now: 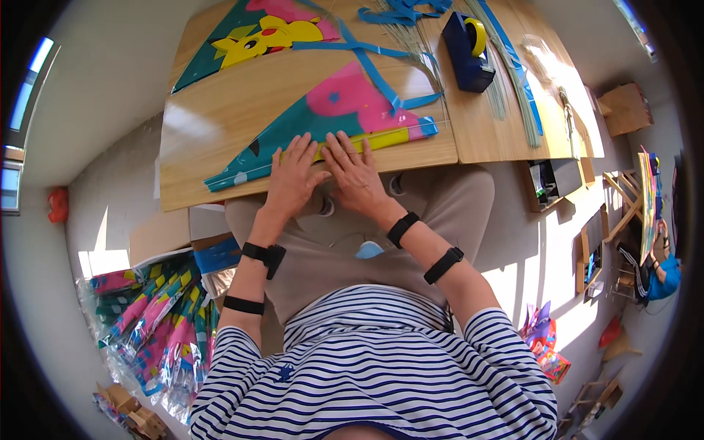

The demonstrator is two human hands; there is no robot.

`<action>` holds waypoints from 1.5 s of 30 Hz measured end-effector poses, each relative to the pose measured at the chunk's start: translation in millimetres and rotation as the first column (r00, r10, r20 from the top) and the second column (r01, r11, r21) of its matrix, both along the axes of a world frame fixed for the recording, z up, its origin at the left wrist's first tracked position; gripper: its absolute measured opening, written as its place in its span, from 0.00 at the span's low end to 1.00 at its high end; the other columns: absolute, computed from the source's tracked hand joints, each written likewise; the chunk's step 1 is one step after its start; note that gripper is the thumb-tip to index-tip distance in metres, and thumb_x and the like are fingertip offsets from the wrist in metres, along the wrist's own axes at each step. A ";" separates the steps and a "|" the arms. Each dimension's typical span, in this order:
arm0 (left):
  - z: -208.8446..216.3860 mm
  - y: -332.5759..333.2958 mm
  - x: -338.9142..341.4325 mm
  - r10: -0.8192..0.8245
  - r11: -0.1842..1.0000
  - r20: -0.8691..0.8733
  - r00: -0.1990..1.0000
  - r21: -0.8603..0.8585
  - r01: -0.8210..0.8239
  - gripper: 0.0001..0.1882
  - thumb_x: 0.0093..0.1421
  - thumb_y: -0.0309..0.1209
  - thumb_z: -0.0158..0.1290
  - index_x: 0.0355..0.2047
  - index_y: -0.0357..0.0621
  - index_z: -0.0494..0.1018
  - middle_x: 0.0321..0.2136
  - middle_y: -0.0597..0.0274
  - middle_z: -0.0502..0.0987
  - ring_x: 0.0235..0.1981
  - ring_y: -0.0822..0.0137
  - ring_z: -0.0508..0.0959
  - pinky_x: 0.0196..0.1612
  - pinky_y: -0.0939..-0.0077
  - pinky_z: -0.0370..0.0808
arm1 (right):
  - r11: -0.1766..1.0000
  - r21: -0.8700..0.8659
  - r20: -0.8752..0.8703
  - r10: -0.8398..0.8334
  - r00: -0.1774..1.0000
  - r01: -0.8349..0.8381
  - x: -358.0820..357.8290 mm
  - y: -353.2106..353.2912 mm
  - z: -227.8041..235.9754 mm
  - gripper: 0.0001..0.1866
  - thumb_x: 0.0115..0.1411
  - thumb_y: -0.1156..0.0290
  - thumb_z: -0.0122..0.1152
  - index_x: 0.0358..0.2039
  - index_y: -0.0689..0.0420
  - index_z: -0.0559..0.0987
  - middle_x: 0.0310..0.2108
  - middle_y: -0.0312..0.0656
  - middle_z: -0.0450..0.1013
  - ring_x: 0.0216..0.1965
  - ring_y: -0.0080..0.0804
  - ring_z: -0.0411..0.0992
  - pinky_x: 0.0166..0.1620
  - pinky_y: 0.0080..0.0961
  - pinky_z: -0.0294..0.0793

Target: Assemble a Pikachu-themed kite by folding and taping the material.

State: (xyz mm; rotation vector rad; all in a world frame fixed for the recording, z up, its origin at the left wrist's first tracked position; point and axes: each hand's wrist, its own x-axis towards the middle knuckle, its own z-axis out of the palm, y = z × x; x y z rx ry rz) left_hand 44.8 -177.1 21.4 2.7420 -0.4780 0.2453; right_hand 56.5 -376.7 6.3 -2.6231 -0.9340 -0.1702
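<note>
Across the near part of the table lies a folded kite (293,121) of teal, pink and yellow film. Along its near edge runs a yellow fold (381,138), with a thin pale rod lying along it. My left hand (293,178) rests flat on that edge, fingers stretched forward. Right beside it, my right hand (357,178) presses down the same way, fingers extended on the yellow strip. Neither hand grips anything. Blue ribbon tails (375,73) trail over the kite's far right side.
Farther back lies a kite with a yellow cartoon figure (268,40). A blue tape dispenser (469,62) stands at right, near thin rods (513,81) and a clear bag (543,59). Bagged kites (158,323) lie at lower left. Another person (664,275) works at far right.
</note>
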 end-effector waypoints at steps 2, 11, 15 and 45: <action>2.5 4.0 7.6 -0.001 1.000 0.007 1.000 -0.028 0.002 0.27 0.62 0.37 0.58 0.60 0.41 0.71 0.64 0.53 0.69 0.66 0.53 0.67 0.65 0.47 0.61 | 0.999 0.050 -0.013 -0.008 1.000 0.009 0.6 -0.1 -1.0 0.49 0.45 0.64 0.74 0.69 0.53 0.65 0.76 0.46 0.48 0.78 0.46 0.43 0.73 0.61 0.40; 10.2 -1.7 40.5 0.010 0.996 0.172 0.985 -0.093 0.006 0.12 0.55 0.24 0.60 0.41 0.41 0.76 0.42 0.56 0.79 0.46 0.52 0.77 0.47 0.58 0.74 | 0.990 0.140 0.007 -0.032 0.999 0.031 -1.7 0.6 -12.2 0.48 0.43 0.63 0.77 0.67 0.54 0.69 0.69 0.49 0.56 0.72 0.51 0.52 0.73 0.61 0.42; 11.6 -5.1 47.5 0.027 0.996 0.169 0.985 -0.086 -0.013 0.08 0.55 0.22 0.61 0.36 0.40 0.76 0.37 0.55 0.78 0.41 0.50 0.77 0.44 0.58 0.75 | 0.993 0.112 0.015 -0.042 0.999 0.040 -2.1 1.1 -12.7 0.48 0.43 0.62 0.77 0.67 0.53 0.69 0.70 0.49 0.55 0.72 0.50 0.51 0.74 0.61 0.42; -2.5 -9.7 60.8 0.065 0.998 0.306 0.950 -0.036 -0.057 0.04 0.55 0.26 0.58 0.29 0.45 0.72 0.32 0.60 0.75 0.38 0.56 0.76 0.39 0.62 0.74 | 0.997 0.064 -0.016 -0.037 0.999 0.038 -2.4 2.3 -5.4 0.51 0.44 0.62 0.76 0.70 0.54 0.65 0.75 0.55 0.48 0.75 0.50 0.49 0.74 0.59 0.39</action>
